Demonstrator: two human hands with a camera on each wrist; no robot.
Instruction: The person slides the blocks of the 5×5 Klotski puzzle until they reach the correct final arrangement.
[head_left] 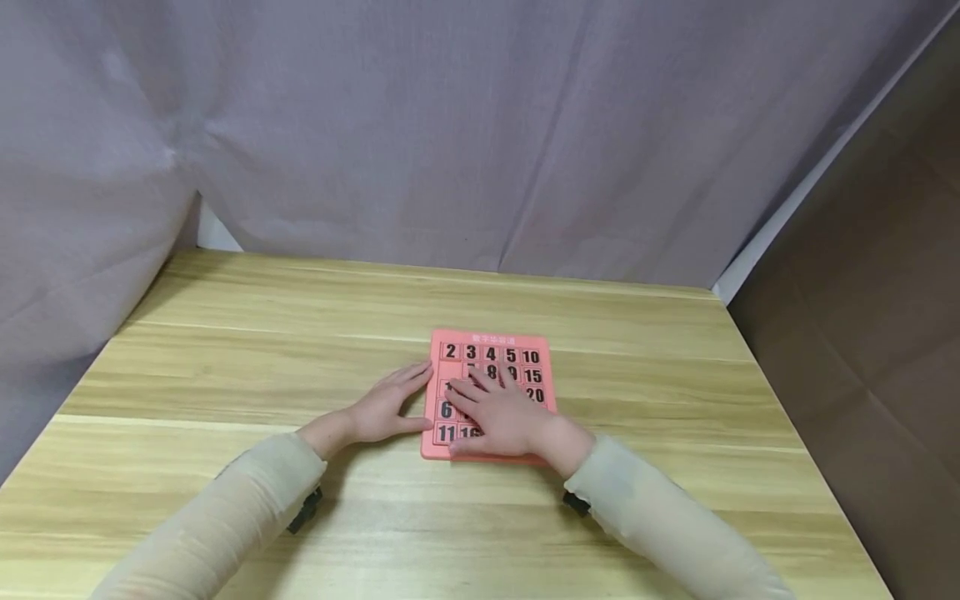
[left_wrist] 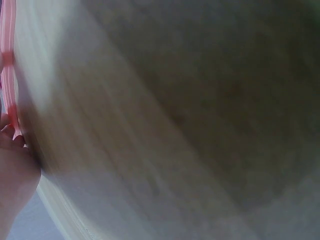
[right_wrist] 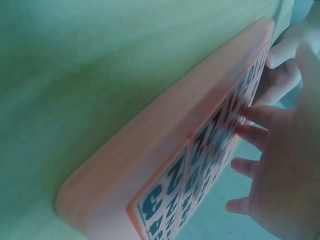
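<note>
From the head camera, a pink sliding number puzzle (head_left: 489, 396) lay flat on the wooden table (head_left: 225, 375), in front of a grey curtain (head_left: 450, 125). The left hand (head_left: 386, 408) rested against the puzzle's left edge with straight, relaxed fingers, steadying it without gripping. The right hand (head_left: 498, 412) lay on top of the puzzle, its fingers extended and pressing the middle tiles. The top row read 2, 3, 4, 5, 10, with 6 and 11 down the left side, so the tiles appeared far from ordered and most of the sorting seemed left to do. The left wrist view was blurred, showing only table grain and a pink sliver at the left. In the right wrist view, the right hand's fingertips (right_wrist: 250, 114) touched the puzzle's tiles (right_wrist: 200, 165).
</note>
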